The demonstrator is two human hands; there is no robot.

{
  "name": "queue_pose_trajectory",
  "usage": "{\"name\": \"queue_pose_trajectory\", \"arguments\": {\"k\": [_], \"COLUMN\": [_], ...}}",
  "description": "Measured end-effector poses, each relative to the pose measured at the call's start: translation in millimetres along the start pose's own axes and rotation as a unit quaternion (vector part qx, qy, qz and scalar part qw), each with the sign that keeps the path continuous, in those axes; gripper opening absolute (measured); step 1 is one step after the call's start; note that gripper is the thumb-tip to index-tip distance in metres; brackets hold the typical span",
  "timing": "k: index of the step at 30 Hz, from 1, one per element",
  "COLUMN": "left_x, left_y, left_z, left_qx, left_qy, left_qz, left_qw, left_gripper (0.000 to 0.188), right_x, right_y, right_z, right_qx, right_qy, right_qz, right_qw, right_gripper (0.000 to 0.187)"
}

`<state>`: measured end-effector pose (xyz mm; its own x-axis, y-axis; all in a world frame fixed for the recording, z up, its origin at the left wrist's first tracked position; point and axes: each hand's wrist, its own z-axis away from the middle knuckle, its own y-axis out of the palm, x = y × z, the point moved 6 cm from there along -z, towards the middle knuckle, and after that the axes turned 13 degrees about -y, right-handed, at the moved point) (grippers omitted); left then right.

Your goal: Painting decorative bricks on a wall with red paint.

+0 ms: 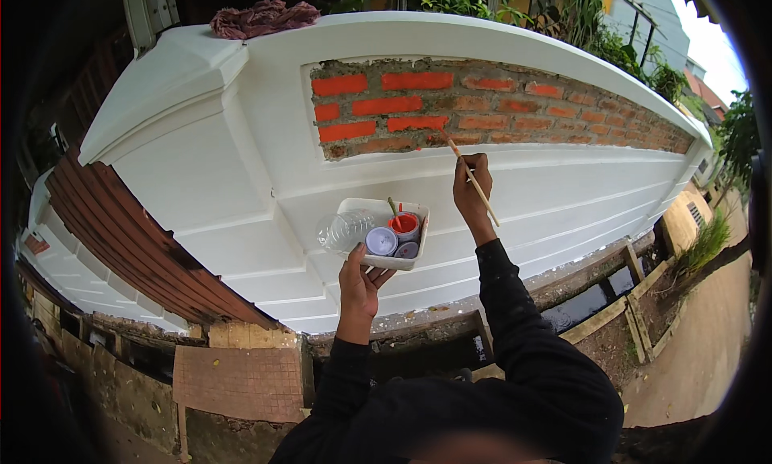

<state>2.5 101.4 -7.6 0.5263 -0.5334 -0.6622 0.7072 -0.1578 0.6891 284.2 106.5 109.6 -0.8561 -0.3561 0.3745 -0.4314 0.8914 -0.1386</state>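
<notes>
With the tray as clock centre, the left hand (pixel 359 291) is grasping the white tray (pixel 402 264) from 7 o'clock, carrying an open tin of orange-red paint (pixel 404 226), while the right hand (pixel 473 192) at 2 o'clock is pinching a slim brush (pixel 484 199), whose tip is meeting a painted brick (pixel 416 123) toward 1 o'clock. For clean edges, the operator should be loading the bristles lightly, drawing strokes lengthwise and stopping short of the grey mortar (pixel 375 84). Any print on the tin is appearing too small to read.
</notes>
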Motion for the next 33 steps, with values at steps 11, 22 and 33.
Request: {"name": "queue_pose_trajectory", "arguments": {"k": [11,22,33], "left_x": [4.2,9.2,9.5], "left_y": [-3.8,-9.3,-23.9], "left_z": [5.8,17.7,24.0], "left_qx": [0.008,-0.001,-0.003], "left_qy": [-0.014,-0.011,0.005], "left_qz": [0.032,0.04,0.024], "left_qw": [0.999,0.999,1.0], "left_gripper": [0.058,0.058,0.054], "right_x": [14.6,22.9,87.3], "right_y": [8.9,15.9,-48.1], "right_z": [5.0,13.9,-37.8], "right_qx": [-0.032,-0.046,0.171], "right_qy": [-0.033,-0.035,0.112], "right_qz": [-0.036,-0.029,-0.294], "right_qw": [0.998,0.998,0.934], "right_gripper": [0.012,0.012,0.018]}}
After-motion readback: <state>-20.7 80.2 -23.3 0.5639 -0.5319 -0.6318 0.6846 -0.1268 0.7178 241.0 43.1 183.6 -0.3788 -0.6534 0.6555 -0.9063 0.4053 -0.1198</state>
